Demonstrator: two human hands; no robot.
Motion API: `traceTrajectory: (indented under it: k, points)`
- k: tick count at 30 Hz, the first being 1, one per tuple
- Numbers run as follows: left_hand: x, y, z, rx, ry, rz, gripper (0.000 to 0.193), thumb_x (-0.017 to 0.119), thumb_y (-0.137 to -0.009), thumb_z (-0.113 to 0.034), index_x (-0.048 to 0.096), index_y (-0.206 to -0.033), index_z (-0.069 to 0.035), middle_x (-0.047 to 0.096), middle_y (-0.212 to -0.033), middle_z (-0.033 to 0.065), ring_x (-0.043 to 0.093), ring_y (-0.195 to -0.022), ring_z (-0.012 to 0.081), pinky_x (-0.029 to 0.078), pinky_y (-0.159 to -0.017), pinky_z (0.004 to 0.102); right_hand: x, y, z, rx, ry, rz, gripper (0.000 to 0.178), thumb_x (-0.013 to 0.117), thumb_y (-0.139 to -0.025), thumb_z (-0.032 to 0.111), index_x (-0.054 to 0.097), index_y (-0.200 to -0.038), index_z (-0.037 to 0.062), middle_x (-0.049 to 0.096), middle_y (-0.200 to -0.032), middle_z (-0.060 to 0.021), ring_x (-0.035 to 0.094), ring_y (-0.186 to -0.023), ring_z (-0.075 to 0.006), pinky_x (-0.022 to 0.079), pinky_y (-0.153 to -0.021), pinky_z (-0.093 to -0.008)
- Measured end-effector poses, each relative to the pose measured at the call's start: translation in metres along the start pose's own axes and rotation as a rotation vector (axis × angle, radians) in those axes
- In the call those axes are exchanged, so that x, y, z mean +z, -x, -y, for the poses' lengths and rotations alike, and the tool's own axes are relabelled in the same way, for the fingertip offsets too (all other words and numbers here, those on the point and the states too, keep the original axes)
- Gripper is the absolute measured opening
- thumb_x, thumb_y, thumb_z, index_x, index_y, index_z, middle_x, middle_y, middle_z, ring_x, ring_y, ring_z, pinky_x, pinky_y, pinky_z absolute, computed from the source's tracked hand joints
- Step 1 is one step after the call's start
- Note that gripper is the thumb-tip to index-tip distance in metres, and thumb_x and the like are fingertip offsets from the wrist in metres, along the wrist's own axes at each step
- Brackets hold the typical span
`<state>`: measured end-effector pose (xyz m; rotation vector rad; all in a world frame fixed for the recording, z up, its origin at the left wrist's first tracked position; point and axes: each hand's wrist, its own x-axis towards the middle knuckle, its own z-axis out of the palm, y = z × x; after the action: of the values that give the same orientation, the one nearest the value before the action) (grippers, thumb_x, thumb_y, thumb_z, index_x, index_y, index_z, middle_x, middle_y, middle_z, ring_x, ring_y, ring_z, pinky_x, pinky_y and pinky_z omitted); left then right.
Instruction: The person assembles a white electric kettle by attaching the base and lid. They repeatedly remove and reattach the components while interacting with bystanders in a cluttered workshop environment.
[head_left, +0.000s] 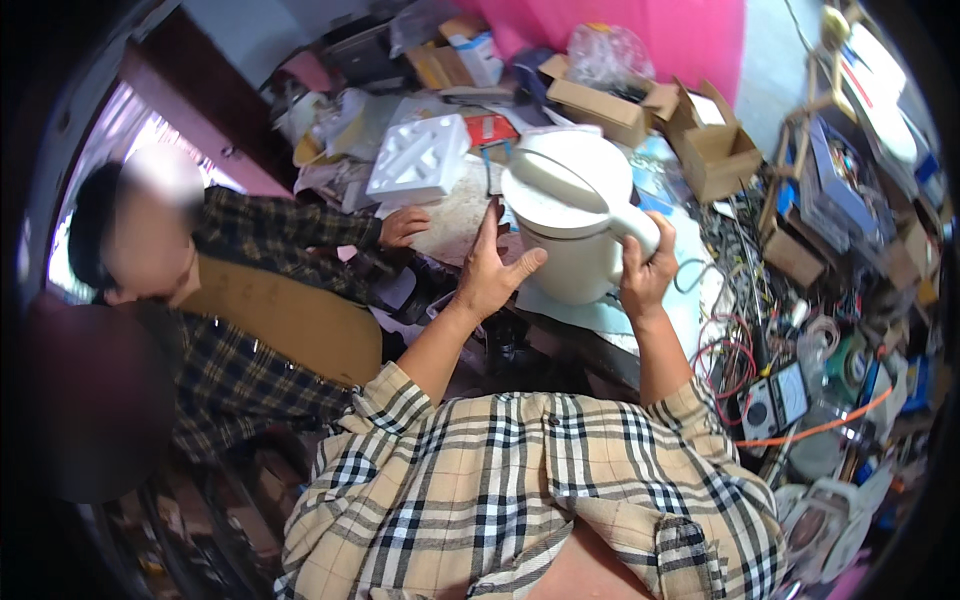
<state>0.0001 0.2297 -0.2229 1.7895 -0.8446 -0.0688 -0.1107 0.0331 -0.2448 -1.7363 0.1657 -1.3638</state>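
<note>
A large white lidded jug (570,262), shaped like an electric kettle or soymilk maker, stands over the front part of the worktable. Across its round lid runs a raised grip, and a thick handle curves down its right side. My right hand (648,268) is wrapped round that handle. Just left of the jug, my left hand (494,268) is held with fingers stretched up and thumb apart, holding nothing. Whether its fingertips touch the jug's side I cannot tell. The jug hides the table behind it, and its underside is out of sight.
At left, a person in a dark plaid shirt rests a hand (404,227) on the table beside a white foam tray (418,158). Cardboard boxes (715,150) stand behind. Tools, cables and a multimeter (772,402) crowd the right side, with an orange cord (820,428).
</note>
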Motion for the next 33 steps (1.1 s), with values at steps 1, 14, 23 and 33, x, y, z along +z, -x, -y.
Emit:
traceTrajectory:
  k: [1, 14, 23, 33]
  points:
    - [-0.003, 0.007, -0.003, 0.0, -0.03, -0.065, 0.089, 0.074, -0.081, -0.036, 0.027, -0.144, 0.006, 0.044, -0.138, 0.0241, 0.047, -0.124, 0.0323, 0.042, -0.1, 0.0403, -0.002, -0.001, 0.002, 0.008, 0.036, 0.015, 0.036, 0.064, -0.087, 0.018, 0.053, -0.117, 0.0008, 0.06, -0.104, -0.0167, 0.06, -0.091, -0.0264, 0.048, -0.082, -0.0352]
    - [-0.007, 0.108, 0.04, -0.38, -0.034, 0.133, 0.046, 0.068, -0.085, -0.027, 0.06, -0.117, 0.004, 0.068, -0.104, 0.0198, 0.069, -0.091, 0.0248, 0.054, -0.079, 0.034, 0.008, -0.126, 0.032, -0.213, 0.763, 0.681, 0.041, 0.064, -0.086, 0.017, 0.057, -0.126, 0.0072, 0.057, -0.119, -0.0195, 0.059, -0.106, -0.0336, 0.046, -0.092, -0.0393]
    - [-0.02, 0.134, 0.047, -0.498, -0.041, 0.143, 0.053, 0.067, -0.086, -0.029, 0.056, -0.12, 0.01, 0.067, -0.104, 0.024, 0.068, -0.093, 0.0272, 0.053, -0.081, 0.0339, 0.029, -0.157, 0.035, 0.077, 0.582, 0.871, 0.054, 0.065, -0.077, 0.017, 0.056, -0.128, -0.0008, 0.063, -0.116, -0.0246, 0.062, -0.107, -0.0339, 0.046, -0.094, -0.039]
    - [-0.021, 0.136, 0.055, -0.502, -0.022, 0.167, 0.05, 0.067, -0.087, -0.028, 0.057, -0.119, 0.009, 0.07, -0.101, 0.019, 0.068, -0.091, 0.0214, 0.053, -0.08, 0.0318, 0.025, -0.154, 0.02, 0.082, 0.549, 0.772, 0.054, 0.059, -0.072, 0.011, 0.06, -0.124, -0.0005, 0.067, -0.106, -0.0247, 0.068, -0.095, -0.0305, 0.05, -0.085, -0.0369]
